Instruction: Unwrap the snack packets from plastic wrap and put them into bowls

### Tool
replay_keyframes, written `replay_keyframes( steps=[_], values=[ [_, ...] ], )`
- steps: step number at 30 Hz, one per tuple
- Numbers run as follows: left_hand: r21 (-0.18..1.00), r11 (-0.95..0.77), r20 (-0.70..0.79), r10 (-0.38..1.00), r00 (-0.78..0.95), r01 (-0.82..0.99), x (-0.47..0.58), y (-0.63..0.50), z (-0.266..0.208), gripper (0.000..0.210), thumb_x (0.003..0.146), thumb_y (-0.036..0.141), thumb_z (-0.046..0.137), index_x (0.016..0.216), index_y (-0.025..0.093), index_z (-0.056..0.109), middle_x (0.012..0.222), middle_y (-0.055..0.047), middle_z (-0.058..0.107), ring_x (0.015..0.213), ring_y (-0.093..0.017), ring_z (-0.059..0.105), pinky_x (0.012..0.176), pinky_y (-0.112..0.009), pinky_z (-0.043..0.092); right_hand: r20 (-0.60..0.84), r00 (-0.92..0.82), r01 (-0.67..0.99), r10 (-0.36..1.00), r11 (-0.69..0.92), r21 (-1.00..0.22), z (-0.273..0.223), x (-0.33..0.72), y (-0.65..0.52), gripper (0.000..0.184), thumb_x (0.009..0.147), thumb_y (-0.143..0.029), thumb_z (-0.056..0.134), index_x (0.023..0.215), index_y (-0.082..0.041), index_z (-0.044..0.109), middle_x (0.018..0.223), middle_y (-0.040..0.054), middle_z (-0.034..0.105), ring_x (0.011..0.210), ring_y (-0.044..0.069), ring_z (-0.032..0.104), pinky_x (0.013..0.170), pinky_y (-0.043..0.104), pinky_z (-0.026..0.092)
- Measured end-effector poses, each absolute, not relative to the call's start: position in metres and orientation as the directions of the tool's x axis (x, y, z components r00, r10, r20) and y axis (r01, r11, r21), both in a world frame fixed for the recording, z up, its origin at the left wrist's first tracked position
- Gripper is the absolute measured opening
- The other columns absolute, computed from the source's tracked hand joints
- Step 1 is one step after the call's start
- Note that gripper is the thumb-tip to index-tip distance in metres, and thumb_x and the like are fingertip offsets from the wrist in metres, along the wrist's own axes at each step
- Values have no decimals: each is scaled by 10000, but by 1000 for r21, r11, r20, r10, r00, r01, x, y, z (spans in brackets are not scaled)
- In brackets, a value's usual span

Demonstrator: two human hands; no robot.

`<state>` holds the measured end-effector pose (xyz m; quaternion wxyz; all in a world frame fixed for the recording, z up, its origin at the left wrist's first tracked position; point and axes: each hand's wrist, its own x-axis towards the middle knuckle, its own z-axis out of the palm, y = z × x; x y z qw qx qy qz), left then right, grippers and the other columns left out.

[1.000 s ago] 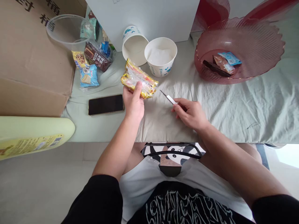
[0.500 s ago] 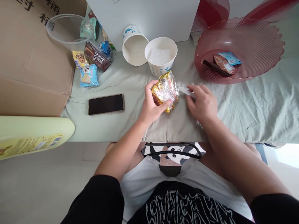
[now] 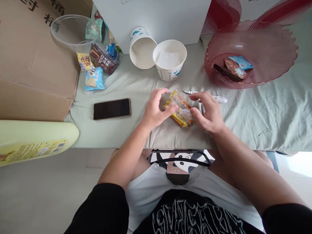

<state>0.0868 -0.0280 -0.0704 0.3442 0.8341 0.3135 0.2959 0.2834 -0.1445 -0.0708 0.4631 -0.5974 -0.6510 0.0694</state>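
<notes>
Now the pink bowl [image 3: 265,70], right of the yellow packet [image 3: 182,113], holds snacks [image 3: 235,68]. Left hand [image 3: 154,109] touches that packet, grip unclear; right hand [image 3: 211,112] spreads beside it, having since released the knife [image 3: 221,99] just beyond.

This is probably a home, though little of it shows: a cloth-draped table [image 3: 253,120] holds a phone [image 3: 111,109], wrapped snacks [image 3: 94,79], paper tubs [image 3: 168,73] and a fluted pink bowl [image 3: 273,48], with a carton [image 3: 36,71] alongside and pale floor [image 3: 73,185] below.
</notes>
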Motion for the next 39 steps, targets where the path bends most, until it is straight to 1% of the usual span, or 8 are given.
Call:
replay_keyframes(
  steps=[6, 10, 14, 19, 23, 27, 32, 39],
  values=[
    [721, -581, 235, 718, 655, 378, 90, -31, -67, 129, 866, 159, 648, 983, 212, 645, 1010, -39, 735, 959, -186, 695, 898, -319, 551, 433, 86, 814, 897, 188, -549, -75, 278, -146, 155, 912, -325, 620, 994, -234, 716, 935, 74, 748, 927, 282, 675, 871, 453, 488],
    [844, -382, 180, 863, 471, 376, 87, -25, -68, 46, 886, 197, 631, 910, 221, 601, 772, 22, 669, 668, -125, 627, 652, -254, 505, 414, 212, 819, 886, 70, -569, -76, 284, -145, 130, 914, -241, 575, 929, -239, 704, 909, 68, 743, 909, 272, 682, 855, 444, 498],
    [933, -205, 112, 947, 302, 296, 80, -15, -72, 128, 913, 218, 605, 1025, 254, 553, 752, 41, 653, 590, -108, 608, 595, -238, 500, 469, 339, 795, 815, 19, -607, -74, 292, -144, 100, 872, -193, 559, 887, -253, 637, 931, 55, 734, 902, 253, 694, 828, 419, 529],
    [920, -166, 109, 978, 178, 354, 70, -5, -74, 219, 1000, 361, 525, 1207, 292, 535, 949, -23, 711, 722, -140, 659, 670, -284, 546, 561, 527, 744, 639, -29, -667, -63, 288, -150, 158, 890, -143, 464, 950, -265, 545, 1108, 104, 731, 1059, 266, 703, 859, 441, 549],
    [871, -311, 231, 943, 241, 382, 67, -4, -75, 423, 1018, 605, 479, 1315, 304, 491, 1198, -89, 674, 1050, -208, 690, 860, -352, 567, 766, 370, 826, 526, 191, -530, -51, 277, -161, 158, 915, -133, 498, 957, -276, 552, 977, 95, 698, 930, 249, 682, 821, 422, 542],
    [822, -395, 235, 891, 388, 409, 69, -8, -85, 620, 916, 725, 598, 1354, 308, 465, 1362, -120, 596, 1195, -247, 648, 904, -371, 560, 770, 58, 826, 635, 403, -395, -47, 265, -168, 171, 882, -166, 572, 999, -282, 614, 826, 18, 695, 715, 209, 645, 688, 378, 509],
    [831, -321, 182, 929, 322, 455, 70, -5, -93, 736, 826, 620, 786, 1381, 291, 430, 1368, -126, 593, 1004, -198, 692, 858, -352, 565, 528, 21, 891, 849, 223, -395, -47, 259, -169, 230, 937, -237, 557, 1117, -235, 701, 1127, 84, 778, 867, 218, 729, 749, 360, 539],
    [767, -186, 18, 963, 270, 614, 70, -8, -74, 496, 868, 569, 744, 1184, 238, 552, 813, -3, 691, 769, -204, 703, 772, -342, 529, 461, 72, 943, 885, 90, -320, -44, 261, -174, 262, 957, -325, 530, 826, -241, 741, 485, -27, 605, 439, 139, 509, 617, 323, 416]
  ],
)
